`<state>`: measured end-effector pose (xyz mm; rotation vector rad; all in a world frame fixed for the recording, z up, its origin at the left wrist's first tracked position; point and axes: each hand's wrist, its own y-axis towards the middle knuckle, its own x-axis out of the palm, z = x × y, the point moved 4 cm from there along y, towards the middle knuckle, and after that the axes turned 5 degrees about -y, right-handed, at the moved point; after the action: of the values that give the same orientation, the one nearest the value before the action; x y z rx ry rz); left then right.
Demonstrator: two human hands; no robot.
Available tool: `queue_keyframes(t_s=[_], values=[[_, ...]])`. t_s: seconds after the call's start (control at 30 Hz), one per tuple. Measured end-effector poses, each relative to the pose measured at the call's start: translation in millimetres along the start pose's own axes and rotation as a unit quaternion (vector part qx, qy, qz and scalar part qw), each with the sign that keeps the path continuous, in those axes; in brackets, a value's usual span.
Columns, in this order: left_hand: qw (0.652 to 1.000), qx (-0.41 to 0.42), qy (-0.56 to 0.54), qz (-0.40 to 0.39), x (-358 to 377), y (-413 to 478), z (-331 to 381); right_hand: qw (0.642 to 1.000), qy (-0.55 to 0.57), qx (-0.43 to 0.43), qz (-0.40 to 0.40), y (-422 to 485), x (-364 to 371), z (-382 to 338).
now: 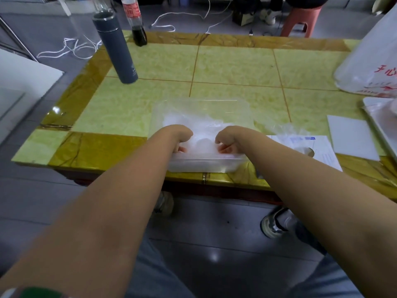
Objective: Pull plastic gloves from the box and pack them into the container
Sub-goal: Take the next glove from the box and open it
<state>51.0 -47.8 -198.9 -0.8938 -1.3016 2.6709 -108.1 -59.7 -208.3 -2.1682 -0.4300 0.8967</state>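
The clear container (199,101) sits at the near edge of the bench (236,65), its near wall almost flush with the brown border. Cloudy plastic gloves (204,125) fill it. Both wrists bend down over it: the left hand (182,137) and right hand (225,139) are sunk in the gloves, close together but apart. The far half of the bench lies open between a grey flask (117,48) at the far left and a white plastic bag (369,61) at the far right.

Just right of the container lies the flat white box (318,151) with an oval opening, and a loose glove (283,127) spills beside it. A white card (352,136) and a tray (378,119) crowd the right edge.

The bag bears red characters, cut off by the frame. A cola bottle (136,22) behind the flask has a red label, too blurred to read, as is the box's blue print.

The fingers show only dimly through the container wall, so I cannot tell whether they grip the gloves or merely press them.
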Motion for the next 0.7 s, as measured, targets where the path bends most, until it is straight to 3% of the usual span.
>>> queue_keyframes(t_s=[0.2, 0.33, 0.43, 0.57, 0.63, 0.7], values=[[0.999, -0.007, -0.040, -0.005, 3.0, 2.4, 0.9, 1.000, 0.001, -0.007, -0.009, -0.2, 1.8, 0.3], [0.997, 0.014, 0.070, 0.007, -3.0, -21.4, 4.1, 0.998, 0.008, -0.070, 0.005, -18.9, -4.6, -7.6], [0.985, 0.100, 0.105, 0.096, -7.9, -45.1, 19.7, 0.977, 0.111, -0.167, 0.066, -42.4, -23.6, -14.6], [0.900, 0.259, 0.190, 0.295, -4.7, -85.6, 58.6, 0.940, 0.155, -0.268, 0.145, -86.0, -53.9, -6.7], [0.890, 0.324, 0.151, 0.284, 17.4, -104.6, 78.5, 0.932, 0.160, -0.267, 0.186, -96.6, -71.2, 16.3], [0.900, 0.368, 0.086, 0.215, 47.6, -115.9, 98.0, 0.930, 0.170, -0.237, 0.225, -99.0, -89.0, 45.8]])
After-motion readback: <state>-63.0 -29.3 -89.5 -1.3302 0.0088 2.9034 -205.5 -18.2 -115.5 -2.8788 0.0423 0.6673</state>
